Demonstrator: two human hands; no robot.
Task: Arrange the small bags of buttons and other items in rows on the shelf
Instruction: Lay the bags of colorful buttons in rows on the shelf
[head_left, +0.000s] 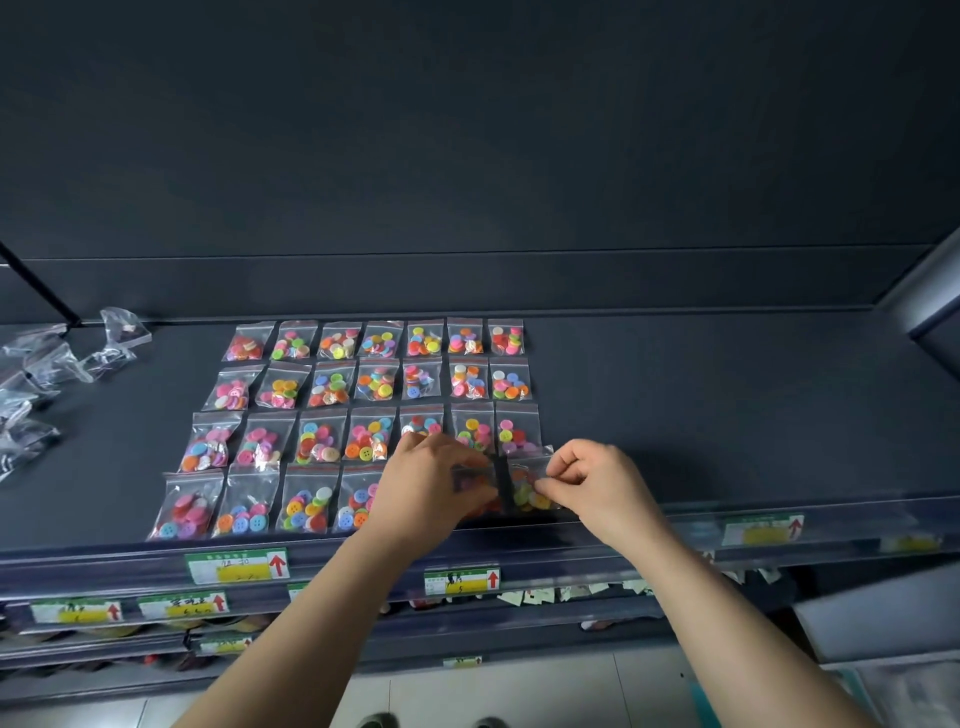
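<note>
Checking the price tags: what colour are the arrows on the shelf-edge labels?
Red. The arrow on each label points up, and shows best in the head view.

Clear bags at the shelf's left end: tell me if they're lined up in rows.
No, the clear bags lie in a loose, crumpled heap, not in rows.

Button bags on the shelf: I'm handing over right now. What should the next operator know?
Right hand pinches a button bag at the right end of the front row. Left hand lies over the bags beside it; its grip is blurred.
Done: three back rows of seven bags each, plus four bags showing in the front row.
Left: finish the front row, then sort the heap of clear bags at the shelf's left end.
</note>
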